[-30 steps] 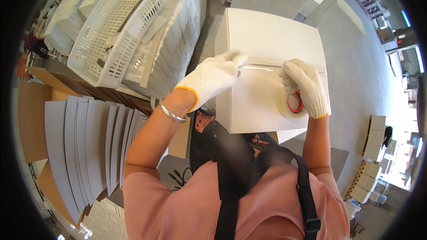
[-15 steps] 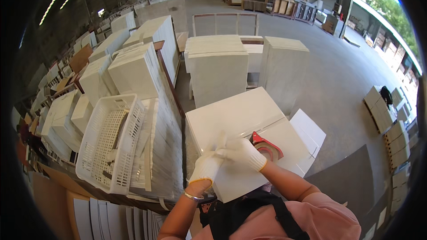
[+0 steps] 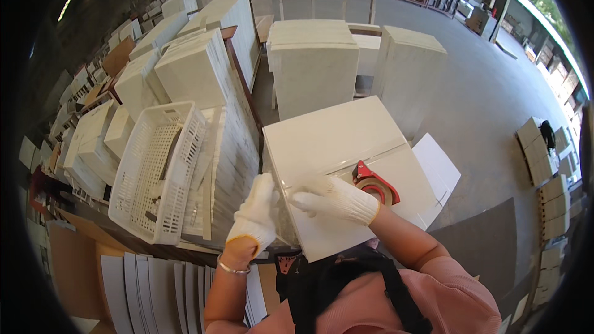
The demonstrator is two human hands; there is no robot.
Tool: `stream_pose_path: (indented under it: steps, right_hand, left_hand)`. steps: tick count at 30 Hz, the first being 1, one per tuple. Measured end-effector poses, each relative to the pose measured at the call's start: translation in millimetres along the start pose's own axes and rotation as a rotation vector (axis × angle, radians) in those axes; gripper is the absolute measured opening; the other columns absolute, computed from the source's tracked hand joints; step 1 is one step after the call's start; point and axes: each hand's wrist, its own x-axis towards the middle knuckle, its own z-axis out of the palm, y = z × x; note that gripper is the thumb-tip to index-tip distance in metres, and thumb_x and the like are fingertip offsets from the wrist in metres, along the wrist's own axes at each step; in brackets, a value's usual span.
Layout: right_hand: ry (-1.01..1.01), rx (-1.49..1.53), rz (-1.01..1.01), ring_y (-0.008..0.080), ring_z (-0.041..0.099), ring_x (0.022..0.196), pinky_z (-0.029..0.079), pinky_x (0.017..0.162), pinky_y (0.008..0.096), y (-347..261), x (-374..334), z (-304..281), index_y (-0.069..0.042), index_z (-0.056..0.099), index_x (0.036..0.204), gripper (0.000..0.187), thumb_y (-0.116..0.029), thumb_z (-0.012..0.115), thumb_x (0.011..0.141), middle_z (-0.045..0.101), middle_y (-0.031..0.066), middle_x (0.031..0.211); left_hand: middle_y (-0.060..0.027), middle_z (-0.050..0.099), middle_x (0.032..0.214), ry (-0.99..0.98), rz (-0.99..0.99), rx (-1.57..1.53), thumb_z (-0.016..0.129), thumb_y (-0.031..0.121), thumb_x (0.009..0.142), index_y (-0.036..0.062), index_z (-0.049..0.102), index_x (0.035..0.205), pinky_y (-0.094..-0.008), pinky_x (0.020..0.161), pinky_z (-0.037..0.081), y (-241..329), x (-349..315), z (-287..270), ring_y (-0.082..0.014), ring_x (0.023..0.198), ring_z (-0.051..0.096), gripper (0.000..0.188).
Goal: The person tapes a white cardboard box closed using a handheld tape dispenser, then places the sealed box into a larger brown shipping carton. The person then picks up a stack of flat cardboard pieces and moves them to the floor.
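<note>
A white carton (image 3: 337, 142) lies in front of me, with a strip of clear tape (image 3: 369, 156) along its top seam. My right hand (image 3: 334, 201), in a white knit glove, is over the carton's near left part, its fingers stretched toward the left edge. Just left of that edge, off the carton's top, is my left hand (image 3: 252, 213), gloved too. Its fingers are drawn together, and whether anything small is in them is hidden. A red tape dispenser (image 3: 387, 193) with a roll in it rests on the carton, just beyond my right wrist.
White slabs (image 3: 315, 74) stand stacked beyond the carton, with more slab stacks (image 3: 192, 68) to the left. A white plastic basket (image 3: 124, 201) sits on the left stack, holding a few strips. Grey sheets (image 3: 158, 284) stand upright at the lower left. Pallets of pale blocks (image 3: 532, 148) line the right.
My hands were together over the carton's left part and have moved apart. My left hand went left, off the carton. The whole view has tilted slightly downward.
</note>
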Motion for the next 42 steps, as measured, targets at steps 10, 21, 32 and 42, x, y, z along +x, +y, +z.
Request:
stream_pose_path:
  steps: [10, 21, 32, 42]
  right_hand:
    - [-0.060, 0.178, 0.063, 0.0114, 0.059, 0.070, 0.049, 0.064, 0.0289, 16, -3, 24, 0.001, 0.068, 0.091, 0.046, -0.045, 0.073, 0.091, 0.065, 0.0055, 0.078]
    - [0.355, -0.224, -0.284, 0.0170, 0.049, 0.060, 0.040, 0.055, 0.0328, 53, -5, 7, -0.003, 0.069, 0.080, 0.024, -0.024, 0.076, 0.088, 0.053, 0.0067, 0.066]
    - [0.221, -0.116, -0.327, 0.0351, 0.062, 0.066, 0.049, 0.062, 0.0435, 41, 5, 41, -0.009, 0.067, 0.073, 0.034, -0.041, 0.070, 0.085, 0.062, 0.0142, 0.069]
    - [0.546, -0.741, 0.093, 0.0205, 0.067, 0.098, 0.054, 0.087, 0.0324, 51, -75, -85, -0.006, 0.062, 0.130, 0.062, -0.032, 0.082, 0.077, 0.070, 0.0109, 0.110]
  left_hand:
    - [-0.0233, 0.064, 0.119, 0.082, 0.131, -0.473, 0.076, 0.009, 0.079, 0.0002, 0.038, 0.147, -0.0420, 0.090, 0.053, 29, 2, 45, -0.0404, 0.108, 0.065, 0.078]
    - [-0.0135, 0.065, 0.119, -0.073, 0.191, -0.468, 0.056, 0.010, 0.096, -0.0012, 0.059, 0.127, -0.0327, 0.095, 0.047, 17, 9, 52, -0.0242, 0.109, 0.060, 0.033]
    - [-0.0253, 0.036, 0.158, -0.239, -0.215, -1.316, 0.072, 0.052, 0.072, -0.0130, 0.022, 0.155, -0.0448, 0.122, 0.025, 30, -49, 11, -0.0379, 0.148, 0.035, 0.117]
    - [-0.0128, 0.056, 0.137, 0.270, 0.037, -0.741, 0.082, 0.008, 0.078, -0.0045, 0.051, 0.139, -0.0368, 0.113, 0.036, -4, -27, 56, -0.0226, 0.129, 0.051, 0.070]
